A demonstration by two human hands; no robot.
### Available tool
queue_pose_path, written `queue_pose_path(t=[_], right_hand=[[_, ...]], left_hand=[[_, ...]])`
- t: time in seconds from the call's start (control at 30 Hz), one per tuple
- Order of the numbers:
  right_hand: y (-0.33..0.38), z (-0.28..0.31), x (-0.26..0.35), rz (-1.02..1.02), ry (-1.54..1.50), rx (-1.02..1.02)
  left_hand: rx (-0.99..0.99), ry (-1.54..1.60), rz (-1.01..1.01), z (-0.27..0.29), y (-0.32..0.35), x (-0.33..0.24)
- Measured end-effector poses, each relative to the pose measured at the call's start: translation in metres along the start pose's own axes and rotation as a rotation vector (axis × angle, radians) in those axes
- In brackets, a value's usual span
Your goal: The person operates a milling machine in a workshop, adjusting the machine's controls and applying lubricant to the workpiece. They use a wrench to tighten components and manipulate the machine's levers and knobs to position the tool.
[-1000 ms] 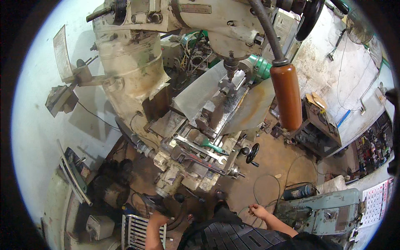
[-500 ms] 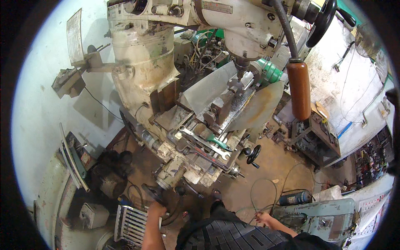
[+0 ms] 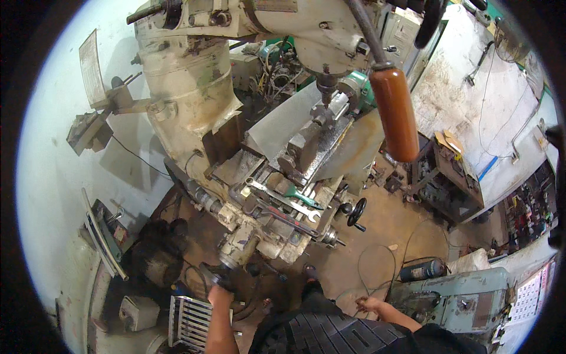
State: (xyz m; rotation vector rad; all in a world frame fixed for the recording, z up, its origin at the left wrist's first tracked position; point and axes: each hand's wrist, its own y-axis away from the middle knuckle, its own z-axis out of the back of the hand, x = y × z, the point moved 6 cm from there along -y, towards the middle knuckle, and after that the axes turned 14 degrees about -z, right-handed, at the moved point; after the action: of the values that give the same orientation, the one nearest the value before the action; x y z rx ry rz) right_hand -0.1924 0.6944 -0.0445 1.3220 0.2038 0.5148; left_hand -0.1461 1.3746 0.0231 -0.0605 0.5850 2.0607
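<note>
My left hand (image 3: 220, 294) is closed on the dark handwheel (image 3: 213, 274) at the lower front of a worn cream milling machine (image 3: 187, 76). My right hand (image 3: 369, 304) hangs away from the machine on the right, fingers loosely bent, with nothing visible in it. Under the spindle (image 3: 327, 88), a metal workpiece (image 3: 306, 134) sits on the machine table among chips. Nearer to me lie a combination wrench (image 3: 283, 199), a green-handled brush (image 3: 302, 196) and a dark bar-like tool with red marks (image 3: 286, 219).
A brown-handled lever (image 3: 395, 115) hangs in front of the spindle at upper right. A second handwheel (image 3: 356, 212) projects at the table's right. A slatted metal rack (image 3: 191, 321) stands beside my left forearm, and a grey-green cabinet (image 3: 451, 304) at right. A cable loops over the floor.
The whole view has shifted slightly, so the machine's upper parts sit further left and higher. My left hand stays on the handwheel; my right hand still hangs at the side.
</note>
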Motion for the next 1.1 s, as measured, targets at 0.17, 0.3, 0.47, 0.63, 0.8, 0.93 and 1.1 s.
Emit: queue_pose_path(t=[0.17, 0.3, 0.47, 0.63, 0.8, 0.93, 1.1], right_hand=[[-0.025, 0.027, -0.017, -0.032, 0.248, -0.096], [-0.025, 0.046, -0.025, 0.174, -0.313, -0.168], [-0.021, 0.009, -0.063, -0.084, -0.158, -0.126], [-0.024, -0.019, -0.054, -0.072, 0.036, -0.033], [-0.025, -0.004, -0.017, 0.182, -0.199, -0.121], [-0.029, -0.006, -0.012, 0.109, -0.222, -0.142], [-0.040, -0.028, 0.000, 0.074, 0.098, -0.022]], left_hand=[[0.033, -0.081, -0.094, 0.076, -0.055, 0.033], [-0.185, -0.085, -0.108, 0.103, 0.007, 0.014], [0.140, 0.085, -0.186, -0.015, 0.014, 0.009], [0.007, -0.089, -0.048, 0.026, -0.082, 0.053], [0.102, 0.153, -0.456, 0.080, -0.027, 0.033], [0.373, -0.213, -0.597, 0.001, 0.015, -0.010], [0.294, 0.055, -0.109, 0.013, -0.025, 0.004]])
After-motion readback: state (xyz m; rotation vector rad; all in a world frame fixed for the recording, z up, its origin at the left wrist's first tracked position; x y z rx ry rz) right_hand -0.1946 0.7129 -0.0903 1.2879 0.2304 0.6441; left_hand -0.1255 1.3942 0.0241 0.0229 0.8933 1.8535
